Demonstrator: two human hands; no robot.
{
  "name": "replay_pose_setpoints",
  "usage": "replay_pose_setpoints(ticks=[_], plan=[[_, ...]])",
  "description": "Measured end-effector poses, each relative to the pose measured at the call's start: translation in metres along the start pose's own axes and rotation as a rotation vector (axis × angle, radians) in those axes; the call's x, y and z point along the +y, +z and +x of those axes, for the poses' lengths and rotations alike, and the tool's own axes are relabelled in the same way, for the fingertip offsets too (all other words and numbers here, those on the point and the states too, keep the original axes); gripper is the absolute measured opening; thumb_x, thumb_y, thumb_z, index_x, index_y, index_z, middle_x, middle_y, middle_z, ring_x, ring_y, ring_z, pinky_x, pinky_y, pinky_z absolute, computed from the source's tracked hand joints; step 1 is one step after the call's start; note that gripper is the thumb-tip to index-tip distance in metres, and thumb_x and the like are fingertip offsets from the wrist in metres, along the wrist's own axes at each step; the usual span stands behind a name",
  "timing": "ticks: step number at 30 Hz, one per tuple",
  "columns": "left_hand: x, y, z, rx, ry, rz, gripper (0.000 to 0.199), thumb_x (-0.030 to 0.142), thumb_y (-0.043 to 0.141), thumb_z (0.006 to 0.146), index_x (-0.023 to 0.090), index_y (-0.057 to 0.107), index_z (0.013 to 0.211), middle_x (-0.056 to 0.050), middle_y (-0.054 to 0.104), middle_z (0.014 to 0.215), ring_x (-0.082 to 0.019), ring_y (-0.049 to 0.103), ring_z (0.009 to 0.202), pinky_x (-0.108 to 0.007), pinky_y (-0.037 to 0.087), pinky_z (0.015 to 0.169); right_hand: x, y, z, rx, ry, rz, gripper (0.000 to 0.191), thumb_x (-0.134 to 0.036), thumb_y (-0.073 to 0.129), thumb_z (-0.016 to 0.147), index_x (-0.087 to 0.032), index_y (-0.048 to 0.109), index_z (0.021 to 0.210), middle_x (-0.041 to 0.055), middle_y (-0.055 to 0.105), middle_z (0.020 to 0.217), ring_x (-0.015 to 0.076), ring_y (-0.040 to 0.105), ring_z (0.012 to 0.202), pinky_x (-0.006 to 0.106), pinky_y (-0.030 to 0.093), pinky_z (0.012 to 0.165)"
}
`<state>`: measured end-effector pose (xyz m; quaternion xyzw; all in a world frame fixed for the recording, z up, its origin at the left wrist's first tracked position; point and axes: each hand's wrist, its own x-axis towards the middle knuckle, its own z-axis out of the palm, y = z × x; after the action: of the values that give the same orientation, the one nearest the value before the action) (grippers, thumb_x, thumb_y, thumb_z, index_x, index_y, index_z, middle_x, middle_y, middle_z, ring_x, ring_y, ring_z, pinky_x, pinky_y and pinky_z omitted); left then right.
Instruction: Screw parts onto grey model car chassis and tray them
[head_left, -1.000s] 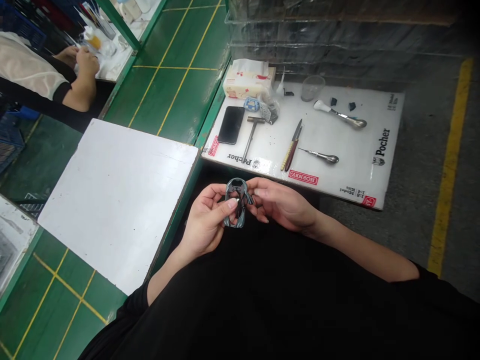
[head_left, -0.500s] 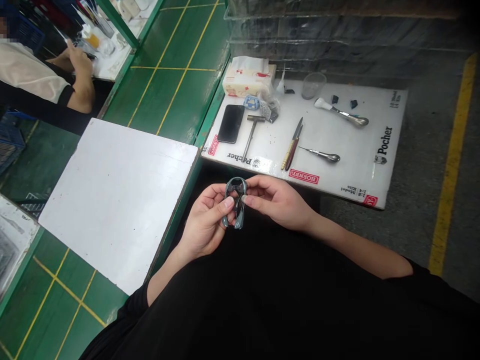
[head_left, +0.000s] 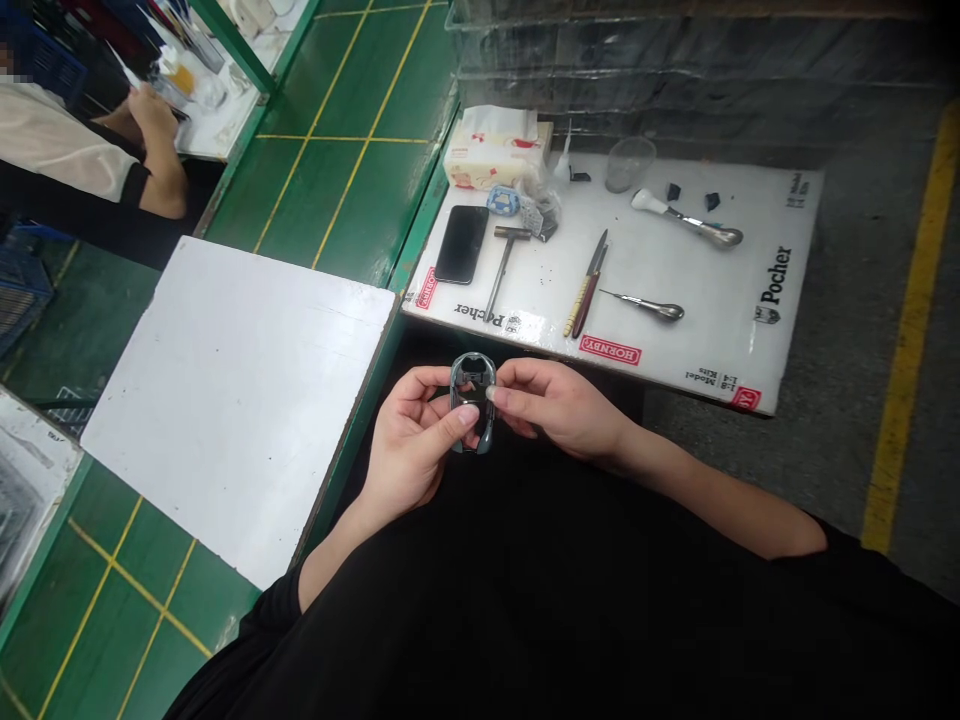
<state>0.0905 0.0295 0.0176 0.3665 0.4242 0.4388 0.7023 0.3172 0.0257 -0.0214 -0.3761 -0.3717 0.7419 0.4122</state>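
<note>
Between my hands, above my lap, is a small grey-green model car body shell (head_left: 472,380) with a dark, open inside. My left hand (head_left: 409,440) grips its left side, the thumb lying across the lower part and the fingers behind it. On the other side, my right hand (head_left: 562,405) pinches the right edge between thumb and fingertips. Part of the shell is hidden by both thumbs. Beyond my hands, on the white printed mat (head_left: 675,360), lie two slim knife-like tools (head_left: 586,288) and a metal pointed tool (head_left: 649,305).
A T-handled tool (head_left: 504,270), phone (head_left: 461,245), tissue pack (head_left: 491,150), clear cup (head_left: 628,165) and white-tipped metal tool (head_left: 690,220) lie on the mat. Left is a white board (head_left: 240,400) on a green bench (head_left: 352,130). Another person's arm (head_left: 161,160) is at upper left.
The shell has turned in my hands, so more of its open inside faces me. My left thumb has shifted slightly to the right and down. Both hands keep their hold.
</note>
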Motion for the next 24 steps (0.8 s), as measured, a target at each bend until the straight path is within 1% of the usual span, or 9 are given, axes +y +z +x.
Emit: replay_pose_setpoints(ticks=[5, 7, 12, 17, 21, 24], plan=[[0.0009, 0.002, -0.0011, -0.017, 0.018, 0.005, 0.039, 0.026, 0.117, 0.092, 0.022, 0.089, 0.119, -0.003, 0.089, 0.114, -0.012, 0.082, 0.073, -0.025, 0.075, 0.068, -0.0014, 0.0013, 0.0011, -0.029, 0.048, 0.122, 0.056, -0.065, 0.113, 0.091, -0.021, 0.078, 0.09, -0.0026, 0.065, 0.073, 0.0132, 0.051, 0.063, 0.027, 0.038, 0.055], [0.0015, 0.0025, -0.0011, -0.013, 0.027, 0.002, 0.039, 0.026, 0.117, 0.092, 0.022, 0.089, 0.119, -0.003, 0.089, 0.114, -0.012, 0.082, 0.073, -0.025, 0.074, 0.068, -0.0017, 0.0021, 0.001, -0.036, 0.068, 0.158, 0.056, -0.064, 0.114, 0.09, -0.02, 0.079, 0.09, -0.0018, 0.066, 0.074, 0.0131, 0.052, 0.064, 0.026, 0.037, 0.054], [0.0014, 0.0019, -0.0022, 0.009, 0.034, 0.006, 0.04, 0.026, 0.117, 0.092, 0.021, 0.088, 0.119, -0.003, 0.088, 0.113, -0.012, 0.082, 0.073, -0.025, 0.075, 0.068, -0.0023, 0.0022, -0.0014, -0.037, 0.051, 0.146, 0.052, -0.055, 0.118, 0.086, -0.02, 0.081, 0.095, -0.0034, 0.068, 0.074, 0.0113, 0.05, 0.061, 0.025, 0.038, 0.056], [-0.0003, 0.0024, -0.003, 0.004, 0.01, -0.014, 0.038, 0.027, 0.116, 0.093, 0.02, 0.088, 0.117, -0.002, 0.088, 0.112, -0.012, 0.083, 0.072, -0.023, 0.074, 0.066, -0.0029, 0.0017, -0.0037, -0.034, 0.031, 0.138, 0.054, -0.056, 0.118, 0.087, -0.021, 0.078, 0.094, -0.0041, 0.067, 0.074, 0.0112, 0.049, 0.061, 0.025, 0.036, 0.056], [-0.0023, 0.0024, -0.003, -0.009, 0.01, -0.033, 0.036, 0.025, 0.115, 0.094, 0.019, 0.088, 0.117, -0.001, 0.087, 0.113, -0.01, 0.083, 0.07, -0.022, 0.074, 0.066, -0.0033, 0.0027, -0.0048, -0.03, 0.02, 0.146, 0.052, -0.051, 0.119, 0.087, -0.021, 0.077, 0.094, -0.0036, 0.069, 0.076, 0.01, 0.049, 0.061, 0.024, 0.035, 0.056], [-0.0037, 0.0014, -0.0032, -0.018, 0.01, -0.042, 0.036, 0.025, 0.115, 0.095, 0.019, 0.088, 0.117, -0.001, 0.087, 0.114, -0.01, 0.083, 0.07, -0.021, 0.074, 0.066, -0.0024, 0.0028, -0.0052, -0.023, 0.019, 0.162, 0.053, -0.05, 0.12, 0.085, -0.021, 0.077, 0.094, -0.0043, 0.067, 0.075, 0.0095, 0.049, 0.059, 0.023, 0.035, 0.054]])
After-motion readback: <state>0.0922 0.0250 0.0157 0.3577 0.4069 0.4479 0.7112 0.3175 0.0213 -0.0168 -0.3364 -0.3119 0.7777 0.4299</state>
